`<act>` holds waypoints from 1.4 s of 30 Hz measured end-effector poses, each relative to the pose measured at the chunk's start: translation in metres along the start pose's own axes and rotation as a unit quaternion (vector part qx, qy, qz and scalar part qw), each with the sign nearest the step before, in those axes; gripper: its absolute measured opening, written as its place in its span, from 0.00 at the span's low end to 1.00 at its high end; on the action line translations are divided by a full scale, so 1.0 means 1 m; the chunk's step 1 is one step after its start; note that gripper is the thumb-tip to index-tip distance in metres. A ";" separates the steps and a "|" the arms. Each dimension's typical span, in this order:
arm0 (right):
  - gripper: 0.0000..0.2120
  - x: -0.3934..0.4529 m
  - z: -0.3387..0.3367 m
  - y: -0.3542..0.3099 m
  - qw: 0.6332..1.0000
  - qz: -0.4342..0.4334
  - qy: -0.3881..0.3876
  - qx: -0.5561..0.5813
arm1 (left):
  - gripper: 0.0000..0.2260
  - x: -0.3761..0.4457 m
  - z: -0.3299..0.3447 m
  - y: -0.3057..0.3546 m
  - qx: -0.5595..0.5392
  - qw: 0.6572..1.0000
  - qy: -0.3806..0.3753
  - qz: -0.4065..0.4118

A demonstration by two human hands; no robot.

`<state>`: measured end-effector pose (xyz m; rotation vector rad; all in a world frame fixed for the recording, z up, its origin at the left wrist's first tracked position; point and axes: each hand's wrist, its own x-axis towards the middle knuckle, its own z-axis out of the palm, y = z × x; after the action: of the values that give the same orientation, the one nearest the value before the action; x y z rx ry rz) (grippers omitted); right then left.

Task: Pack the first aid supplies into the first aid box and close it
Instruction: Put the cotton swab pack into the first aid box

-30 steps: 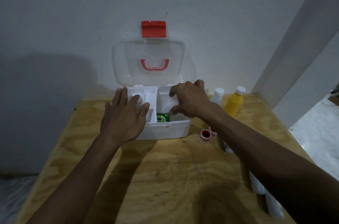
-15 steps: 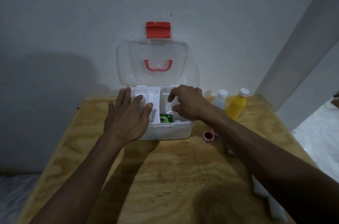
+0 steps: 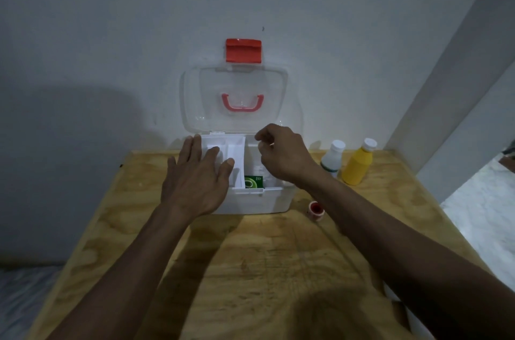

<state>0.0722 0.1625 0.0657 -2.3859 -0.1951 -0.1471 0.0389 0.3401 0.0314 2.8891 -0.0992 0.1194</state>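
The first aid box (image 3: 250, 200) stood open at the far middle of the plywood tabletop (image 3: 264, 270), its clear lid (image 3: 234, 100) tipped back against the wall with the red latch (image 3: 243, 50) uppermost. The left hand (image 3: 196, 181) lay flat with straight, spread fingers on the white inner tray (image 3: 231, 150) over the box's left half, pressing or steadying it. The right hand (image 3: 281, 155) hovered over the right compartment, fingers curled in with thumb and forefinger close together; whether they pinched anything small could not be told. A green packet (image 3: 253, 181) stood in the near part of that compartment, with pale items beside it that were too dim to name.

Supplies were left outside the box, all on its right side: a small red-centred tape roll (image 3: 315, 208) on the tabletop just near-right of the box's corner, and farther right a white bottle (image 3: 333, 157) and a yellow bottle (image 3: 358, 162), both upright and close together by the wall. White objects at the near right edge were mostly hidden under the right forearm.

Everything unpacked lay to the right of the box, so the right hand was the nearer one, with the tape roll closest below its wrist. The bottles' long axes were vertical; they would probably need laying down to fit beneath the lid.
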 end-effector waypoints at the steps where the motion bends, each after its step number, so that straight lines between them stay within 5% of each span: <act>1: 0.14 0.000 0.000 -0.001 0.999 0.022 -0.006 0.033 | 0.28 0.000 0.000 0.000 -0.001 1.000 0.000 -0.001; 12: 0.16 0.009 0.014 -0.005 0.978 0.139 -0.062 0.140 | 0.28 0.001 0.001 0.000 0.002 1.000 -0.002 -0.004; 23: 0.08 0.013 0.020 -0.003 0.981 0.133 -0.053 0.129 | 0.28 0.003 0.003 -0.001 0.007 1.000 -0.002 -0.004; 42: 0.13 0.018 0.029 -0.004 0.977 0.079 -0.101 0.170 | 0.28 0.001 0.000 0.002 0.000 1.000 -0.010 -0.005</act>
<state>0.0904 0.1864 0.0500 -2.0614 -0.1141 0.1914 0.0402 0.3381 0.0316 2.8906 -0.0885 0.0899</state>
